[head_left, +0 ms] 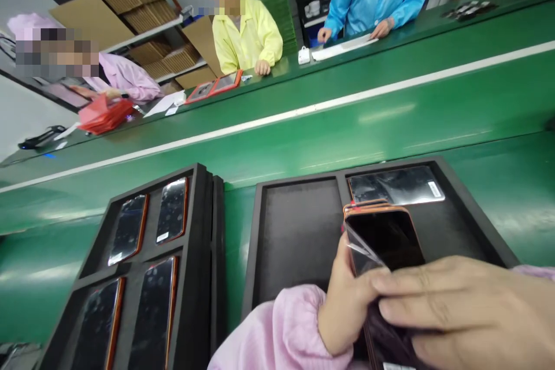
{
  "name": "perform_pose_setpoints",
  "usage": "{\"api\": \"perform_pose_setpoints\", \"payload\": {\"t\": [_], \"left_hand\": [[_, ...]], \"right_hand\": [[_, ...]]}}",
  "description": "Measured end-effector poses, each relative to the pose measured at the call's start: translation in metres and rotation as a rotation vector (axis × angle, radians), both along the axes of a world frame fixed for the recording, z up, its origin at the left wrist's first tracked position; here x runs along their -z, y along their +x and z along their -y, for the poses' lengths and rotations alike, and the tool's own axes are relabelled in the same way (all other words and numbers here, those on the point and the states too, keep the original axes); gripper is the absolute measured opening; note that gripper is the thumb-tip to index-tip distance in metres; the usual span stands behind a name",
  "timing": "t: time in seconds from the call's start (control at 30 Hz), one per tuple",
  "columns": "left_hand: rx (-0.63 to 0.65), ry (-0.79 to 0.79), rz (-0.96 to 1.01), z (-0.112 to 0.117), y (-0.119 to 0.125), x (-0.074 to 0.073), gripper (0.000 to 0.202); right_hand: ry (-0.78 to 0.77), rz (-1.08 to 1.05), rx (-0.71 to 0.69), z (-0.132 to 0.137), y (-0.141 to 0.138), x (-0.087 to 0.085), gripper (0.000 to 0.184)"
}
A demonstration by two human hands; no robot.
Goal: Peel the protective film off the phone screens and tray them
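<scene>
My left hand (342,300) grips a smartphone (396,237) with an orange frame and a dark screen from its left side. A second orange edge shows behind its top, so at least two phones seem stacked in the hand. Clear film (364,251) is lifted and creased at the screen's upper left. My right hand (468,306) lies across the screen, fingers straight and pressed together, with the tips at the film's edge beside my left thumb. Its own thumb is hidden. Below the hands is a black tray (297,179), with another phone (396,185) in its far right compartment.
At left stands a stack of black trays (202,214), with phones (171,208) in the top one's compartments. A green bench (277,150) runs across. Beyond it, several people work at a counter bearing red sleeves (106,113), an orange-edged case (214,87) and papers.
</scene>
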State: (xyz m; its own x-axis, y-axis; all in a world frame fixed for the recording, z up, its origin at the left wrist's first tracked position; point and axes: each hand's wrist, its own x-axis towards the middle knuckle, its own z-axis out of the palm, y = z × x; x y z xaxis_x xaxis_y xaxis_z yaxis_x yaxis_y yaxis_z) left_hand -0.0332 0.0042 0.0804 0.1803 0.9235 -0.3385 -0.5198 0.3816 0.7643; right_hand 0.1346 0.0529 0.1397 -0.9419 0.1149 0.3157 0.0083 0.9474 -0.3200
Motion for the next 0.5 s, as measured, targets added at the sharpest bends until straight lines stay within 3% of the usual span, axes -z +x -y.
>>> {"api": "perform_pose_setpoints", "payload": {"t": [0.07,0.13,0.23,0.37,0.5], "left_hand": [[-0.066,-0.058,-0.014,-0.003,0.0,0.001,0.058],[-0.116,-0.114,0.034,-0.005,0.0,0.003,0.056],[-0.16,-0.181,0.169,-0.009,0.001,0.005,0.051],[-0.193,-0.225,0.268,-0.012,0.003,0.001,0.043],[-0.218,-0.208,0.254,-0.011,0.005,-0.001,0.034]], "right_hand": [[0.07,-0.051,0.021,-0.005,-0.002,0.003,0.024],[0.115,-0.066,0.125,-0.011,-0.001,0.009,0.029],[0.095,-0.13,0.294,-0.021,0.0,0.021,0.02],[0.021,-0.248,0.566,-0.026,-0.007,0.037,0.026],[-0.21,-0.288,0.871,-0.023,-0.02,0.048,0.03]]}}
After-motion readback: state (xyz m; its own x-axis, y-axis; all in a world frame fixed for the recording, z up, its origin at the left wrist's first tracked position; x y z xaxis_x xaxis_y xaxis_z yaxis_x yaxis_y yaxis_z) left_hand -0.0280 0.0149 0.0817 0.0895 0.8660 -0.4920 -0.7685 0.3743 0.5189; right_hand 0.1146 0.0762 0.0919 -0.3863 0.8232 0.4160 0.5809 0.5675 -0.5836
